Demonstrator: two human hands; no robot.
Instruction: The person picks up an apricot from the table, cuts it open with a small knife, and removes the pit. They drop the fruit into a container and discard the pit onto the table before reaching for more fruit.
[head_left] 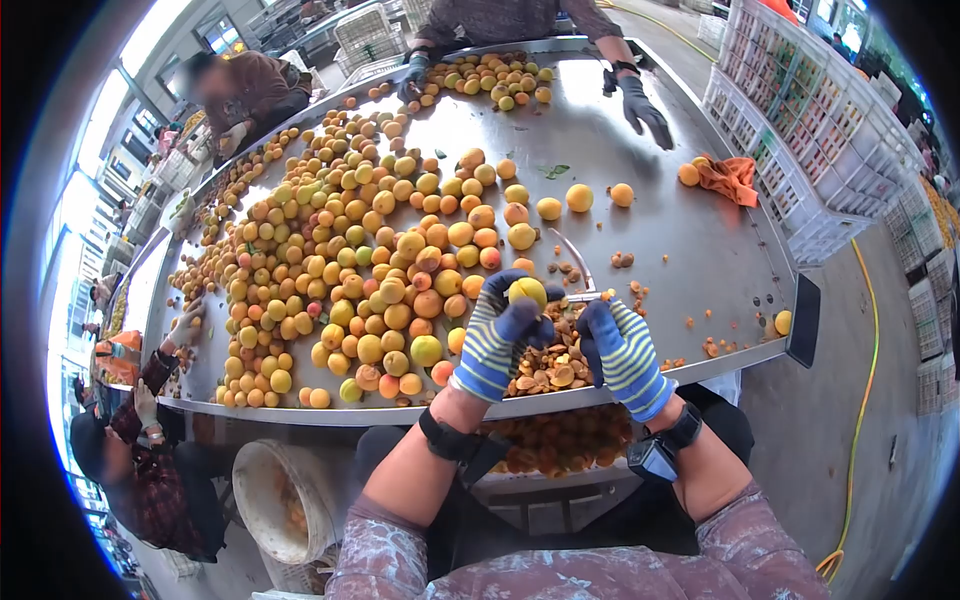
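The yellow-green fruit (pixel 527 291) is positioned over the near part of the worktop (pixel 700 290), with the fingers of the left hand (pixel 490 340) closed around it. Opposite, the fingers of the right hand (pixel 630 355) curl inward beside a pile of cut pieces (pixel 550 373); whether they grip anything cannot be told. Whole fruits (pixel 370 300) cover much of the worktop's left side, and a white bucket (pixel 252 480) stands below its near edge.

The camera on my head looks forward and down — close over my left hand (pixel 492 340) and right hand (pixel 625 360) in blue, pale-striped gloves — and out across the broad, shiny metal table (pixel 715 260) to its far edge.
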